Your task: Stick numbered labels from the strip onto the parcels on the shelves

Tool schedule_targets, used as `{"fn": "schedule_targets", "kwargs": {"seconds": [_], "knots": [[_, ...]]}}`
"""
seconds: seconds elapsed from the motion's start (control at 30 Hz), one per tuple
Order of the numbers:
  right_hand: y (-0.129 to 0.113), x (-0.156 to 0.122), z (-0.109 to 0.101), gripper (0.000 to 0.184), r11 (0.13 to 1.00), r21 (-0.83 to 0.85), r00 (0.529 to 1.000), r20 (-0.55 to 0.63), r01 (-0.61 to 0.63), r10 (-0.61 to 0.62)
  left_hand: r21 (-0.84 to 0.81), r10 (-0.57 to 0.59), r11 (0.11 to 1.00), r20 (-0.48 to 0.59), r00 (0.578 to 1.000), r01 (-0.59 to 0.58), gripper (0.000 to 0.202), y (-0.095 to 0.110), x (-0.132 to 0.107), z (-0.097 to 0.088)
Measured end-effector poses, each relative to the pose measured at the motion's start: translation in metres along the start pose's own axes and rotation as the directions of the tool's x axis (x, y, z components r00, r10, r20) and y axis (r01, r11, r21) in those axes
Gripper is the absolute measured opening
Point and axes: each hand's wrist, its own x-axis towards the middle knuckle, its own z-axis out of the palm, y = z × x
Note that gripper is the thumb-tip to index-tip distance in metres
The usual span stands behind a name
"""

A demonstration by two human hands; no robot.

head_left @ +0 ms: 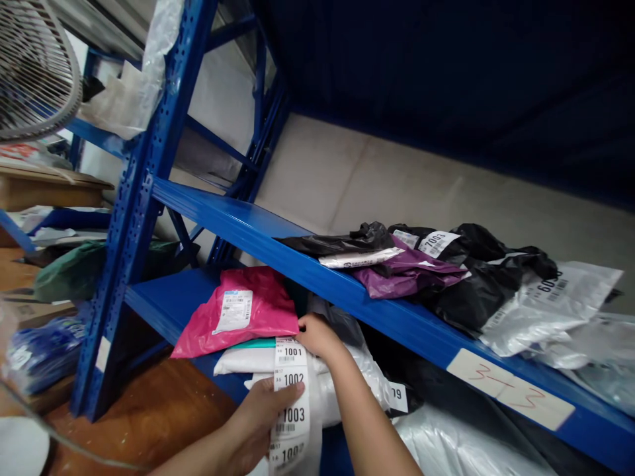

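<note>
My left hand point(260, 413) is closed on a strip of white number labels point(292, 360), thumb across its face; 1001, 1002 and 1003 are readable. My right hand point(316, 336) has its fingers pinched at the right edge of a bright pink mailer bag point(265, 307), just beside the top of the strip. The pink bag lies on the lower blue shelf and carries a white shipping label point(233, 311). Under it sit a teal-edged parcel and a white parcel point(243, 361). The fingertips of my right hand are partly hidden.
On the upper blue shelf point(233, 221) lie black bags, a purple bag point(397, 271) and a silver-grey bag point(550, 317). A handwritten card point(510, 387) is on its edge. A blue post point(133, 198) and a fan point(37, 73) stand left. More bags fill the lower right.
</note>
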Motion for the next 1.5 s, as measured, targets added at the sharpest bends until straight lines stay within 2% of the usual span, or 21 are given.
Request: {"fn": "schedule_targets", "kwargs": {"seconds": [0.1,0.23,0.3,0.4,0.47,0.53,0.6,0.67,0.77,0.97,1.13,1.17,1.2,1.27,1.3,1.37,1.43,1.47,1.5], "knots": [[-0.003,-0.005,-0.001,0.015,0.999,-0.047,1.0,0.001,0.006,-0.006,-0.021,-0.006,1.0,-0.05,0.999,0.005,0.062,0.0,0.0,-0.002],[-0.008,-0.009,-0.002,0.017,0.995,-0.104,1.0,0.013,0.009,-0.007,-0.042,-0.081,0.996,-0.028,0.996,0.08,0.024,0.021,-0.01,0.001],[-0.01,-0.01,-0.001,0.017,0.991,-0.131,1.0,0.014,0.005,-0.003,-0.074,-0.121,0.99,-0.017,0.993,0.119,0.019,0.027,-0.011,0.001],[-0.013,-0.012,0.0,0.016,0.987,-0.162,1.0,0.009,0.013,-0.012,-0.064,-0.073,0.996,-0.083,0.994,0.068,0.021,0.02,-0.006,-0.005],[-0.013,-0.013,0.001,0.016,0.984,-0.177,1.0,0.009,0.024,-0.023,-0.04,0.014,0.999,-0.113,0.993,-0.019,0.034,0.008,-0.003,-0.012],[-0.014,-0.015,0.003,0.018,0.981,-0.192,0.999,0.003,0.032,-0.032,0.0,0.079,0.997,-0.082,0.994,-0.079,0.048,-0.002,-0.003,-0.017],[-0.014,-0.017,0.005,0.02,0.978,-0.207,0.999,-0.008,0.038,-0.041,0.004,0.098,0.995,-0.028,0.995,-0.098,0.054,-0.002,-0.006,-0.021],[-0.013,-0.018,0.006,0.021,0.975,-0.217,0.999,-0.017,0.047,-0.052,-0.028,0.067,0.997,-0.038,0.997,-0.068,0.044,0.005,-0.011,-0.024],[-0.012,-0.018,0.008,0.02,0.973,-0.227,0.998,-0.022,0.052,-0.059,-0.08,-0.005,0.997,-0.087,0.996,-0.002,0.017,0.017,-0.016,-0.026],[-0.009,-0.017,0.011,0.021,0.972,-0.228,0.997,-0.036,0.057,-0.067,0.038,-0.058,0.997,-0.039,0.998,0.06,0.032,0.018,-0.018,-0.026],[-0.007,-0.016,0.014,0.019,0.977,-0.2,0.996,-0.044,0.072,-0.083,-0.058,-0.007,0.998,0.029,1.0,0.009,0.041,0.017,-0.014,-0.028],[-0.006,-0.015,0.014,0.02,0.979,-0.189,0.995,-0.045,0.079,-0.089,-0.035,-0.01,0.999,0.048,0.999,0.012,0.044,0.015,-0.015,-0.029],[-0.004,-0.015,0.014,0.021,0.98,-0.175,0.994,-0.042,0.089,-0.098,0.02,-0.003,1.0,0.074,0.997,0.002,0.046,0.013,-0.018,-0.029],[0.0,-0.018,0.011,0.03,0.982,-0.141,0.991,-0.038,0.123,-0.13,0.183,0.082,0.977,0.146,0.986,-0.108,0.049,0.009,-0.026,-0.032],[0.002,-0.02,0.009,0.038,0.985,-0.103,0.987,-0.071,0.139,-0.147,0.268,0.148,0.944,0.176,0.973,-0.192,0.049,0.008,-0.031,-0.033],[0.005,-0.03,0.004,0.05,0.979,0.049,0.958,-0.223,0.196,-0.181,0.393,0.265,0.861,0.197,0.944,-0.323,0.05,0.009,-0.039,-0.037],[0.005,-0.044,0.001,0.043,0.911,0.295,0.919,-0.351,0.288,-0.177,0.464,0.324,0.805,0.177,0.929,-0.369,0.052,0.014,-0.044,-0.041],[0.004,-0.051,0.001,0.035,0.85,0.425,0.922,-0.35,0.312,-0.163,0.483,0.334,0.79,0.177,0.926,-0.377,0.053,0.017,-0.045,-0.042],[0.002,-0.058,0.001,0.033,0.788,0.536,0.941,-0.299,0.302,-0.157,0.493,0.339,0.778,0.19,0.921,-0.388,0.052,0.02,-0.045,-0.044]]}}
